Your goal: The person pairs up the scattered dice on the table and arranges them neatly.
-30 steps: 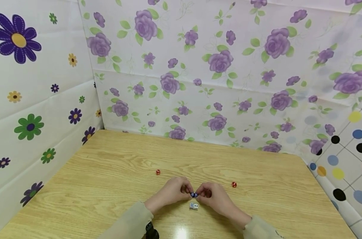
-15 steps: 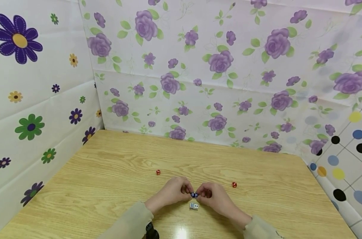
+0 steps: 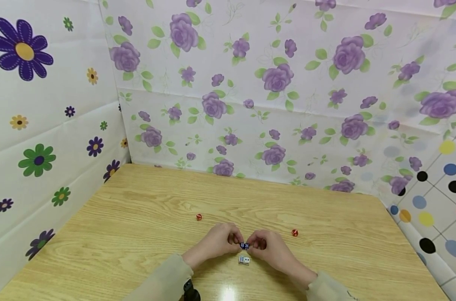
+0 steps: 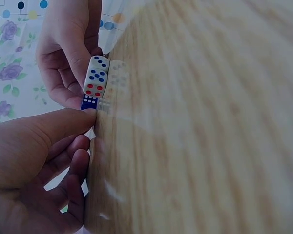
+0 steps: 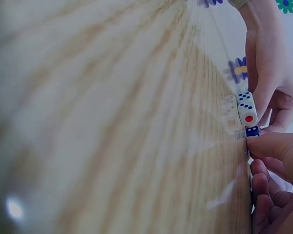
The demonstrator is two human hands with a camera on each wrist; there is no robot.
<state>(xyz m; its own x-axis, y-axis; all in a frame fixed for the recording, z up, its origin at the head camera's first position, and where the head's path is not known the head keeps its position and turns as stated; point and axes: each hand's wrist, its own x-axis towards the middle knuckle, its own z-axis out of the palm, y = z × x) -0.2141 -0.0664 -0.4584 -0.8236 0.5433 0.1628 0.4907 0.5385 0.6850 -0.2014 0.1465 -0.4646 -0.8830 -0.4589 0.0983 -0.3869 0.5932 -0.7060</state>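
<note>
Two blue dice stand side by side on the wooden table (image 3: 160, 200), in front of me. My left hand (image 3: 219, 241) pinches the left blue die (image 3: 242, 245) between thumb and fingers. From the other side, my right hand (image 3: 270, 250) pinches the right blue die (image 3: 247, 246). Just nearer to me sits a pair of white dice, a left white die (image 3: 241, 259) and a right white die (image 3: 247, 261), close against each other. Both wrist views show the white dice (image 4: 95, 76) beside the blue ones, whose sides are partly hidden by fingertips.
One red die (image 3: 199, 217) lies farther back on the left, and another red die (image 3: 295, 233) lies beyond my right hand. Flowered cloth (image 3: 212, 138) hangs along the back edge of the table, with more cloth at both sides. A black object (image 3: 191, 291) is by my left sleeve.
</note>
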